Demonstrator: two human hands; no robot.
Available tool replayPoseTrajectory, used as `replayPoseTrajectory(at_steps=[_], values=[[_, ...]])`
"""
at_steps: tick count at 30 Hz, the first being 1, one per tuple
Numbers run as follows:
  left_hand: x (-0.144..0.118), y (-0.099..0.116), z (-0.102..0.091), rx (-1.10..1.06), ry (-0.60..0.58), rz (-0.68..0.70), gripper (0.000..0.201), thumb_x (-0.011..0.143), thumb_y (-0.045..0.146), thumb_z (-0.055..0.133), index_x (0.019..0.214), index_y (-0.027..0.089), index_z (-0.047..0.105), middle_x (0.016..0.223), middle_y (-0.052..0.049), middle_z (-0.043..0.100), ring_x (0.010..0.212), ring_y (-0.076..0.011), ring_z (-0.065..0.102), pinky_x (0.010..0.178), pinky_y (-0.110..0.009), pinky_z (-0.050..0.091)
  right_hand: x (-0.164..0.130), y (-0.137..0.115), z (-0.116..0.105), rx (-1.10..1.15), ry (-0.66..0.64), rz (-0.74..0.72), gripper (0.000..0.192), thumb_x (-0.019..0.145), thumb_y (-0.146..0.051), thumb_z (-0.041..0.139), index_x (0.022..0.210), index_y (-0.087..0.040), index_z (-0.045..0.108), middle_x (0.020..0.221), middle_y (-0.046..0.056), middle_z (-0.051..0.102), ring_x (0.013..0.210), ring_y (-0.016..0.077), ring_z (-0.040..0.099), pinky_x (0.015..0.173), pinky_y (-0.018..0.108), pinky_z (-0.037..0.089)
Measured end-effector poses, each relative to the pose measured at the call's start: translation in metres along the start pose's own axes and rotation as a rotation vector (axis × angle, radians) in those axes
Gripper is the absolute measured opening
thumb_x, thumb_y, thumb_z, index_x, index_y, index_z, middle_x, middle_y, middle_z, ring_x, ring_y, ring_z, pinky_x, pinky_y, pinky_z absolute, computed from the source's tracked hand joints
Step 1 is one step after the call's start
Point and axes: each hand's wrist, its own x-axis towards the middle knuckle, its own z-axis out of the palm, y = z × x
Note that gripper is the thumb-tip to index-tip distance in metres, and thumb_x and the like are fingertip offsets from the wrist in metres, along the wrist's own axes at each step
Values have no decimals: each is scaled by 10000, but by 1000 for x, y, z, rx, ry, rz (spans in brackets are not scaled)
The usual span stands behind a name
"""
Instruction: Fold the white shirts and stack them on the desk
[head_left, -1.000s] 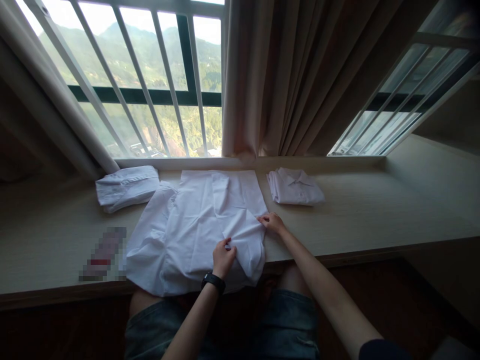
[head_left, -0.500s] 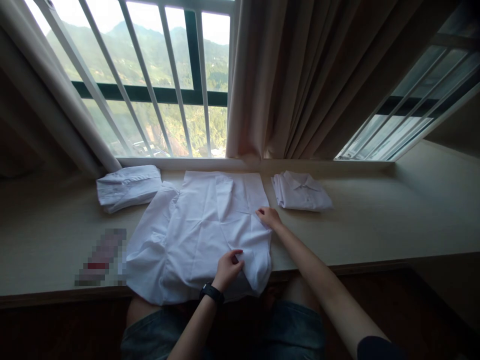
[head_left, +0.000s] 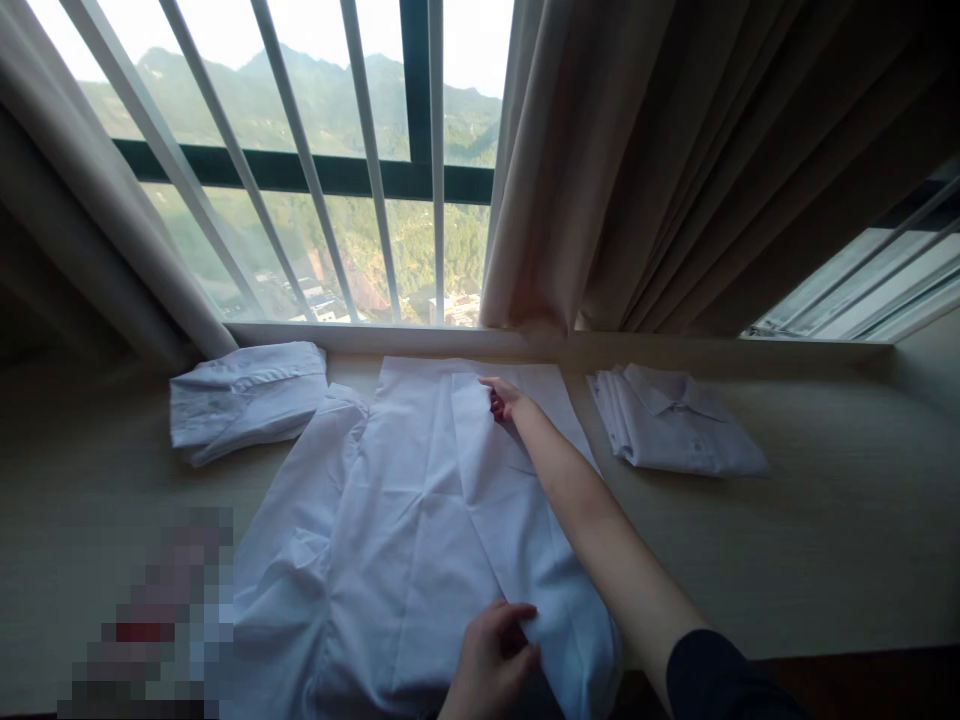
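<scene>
A white shirt (head_left: 397, 520) lies spread over the ledge in front of me, one sleeve (head_left: 292, 540) out to the left. The other sleeve (head_left: 471, 440) is folded lengthwise across the body. At the far end of that folded strip, my right hand (head_left: 501, 398) has its fingers closed on the edge of the cloth. My left hand (head_left: 495, 655) rests on the shirt's near part, thumb and forefinger apart with a gap between them. Its lower fingers are partly hidden.
One folded white shirt (head_left: 251, 395) lies at the back left, and another folded shirt (head_left: 679, 420) with its collar up is to the right. A blurred-out item (head_left: 161, 600) lies at the left. Behind the ledge (head_left: 810, 520) are curtains (head_left: 600, 180) and a barred window (head_left: 337, 180).
My right hand has moved from the shirt's right edge to the far end of the folded sleeve. The view has tilted and come nearer; my left hand stays over the near part.
</scene>
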Motion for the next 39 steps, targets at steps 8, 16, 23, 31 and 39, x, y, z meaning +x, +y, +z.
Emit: replayPoseTrajectory(at_steps=[8, 16, 23, 31, 39], values=[[14, -37, 1, 0, -119, -1, 467, 662, 224, 690, 1124, 193, 748, 962, -84, 648, 655, -112, 547, 628, -213, 477, 49, -15, -15, 156, -14, -98, 296, 715, -240, 791, 792, -194, 509, 518, -89, 453, 382, 20, 275, 343, 141, 190], [13, -54, 6, -36, -120, 20, 503, 665, 233, 696, 1165, 196, 733, 1026, -113, 655, 693, -133, 580, 671, -234, 517, 79, -20, -12, -183, 104, -292, 358, 689, -308, 857, 934, -151, 649, 721, -5, 657, 591, 78, 540, 498, 147, 422], [11, -32, 3, -19, -105, -30, 492, 669, 177, 658, 1154, 169, 736, 1062, -128, 665, 716, -141, 613, 672, -231, 532, 76, -25, -14, -235, 189, -415, 553, 725, -270, 820, 1222, -152, 610, 1074, 82, 703, 933, 164, 653, 791, 268, 552], [2, 2, -2, -12, -20, 16, 392, 769, 252, 617, 1136, 163, 724, 1089, -125, 668, 740, -155, 635, 692, -256, 537, -32, 9, -51, -858, 390, -615, 227, 897, -262, 619, 1088, -188, 715, 1115, 90, 724, 1052, 227, 665, 987, 354, 473], [-5, 8, 3, 22, 87, 61, 351, 768, 271, 602, 1077, 175, 737, 1014, -94, 709, 774, -171, 630, 697, -268, 530, -260, 212, -98, -889, 705, -630, 307, 876, -463, 616, 1006, -212, 736, 1115, 104, 693, 1044, 262, 628, 938, 400, 503]])
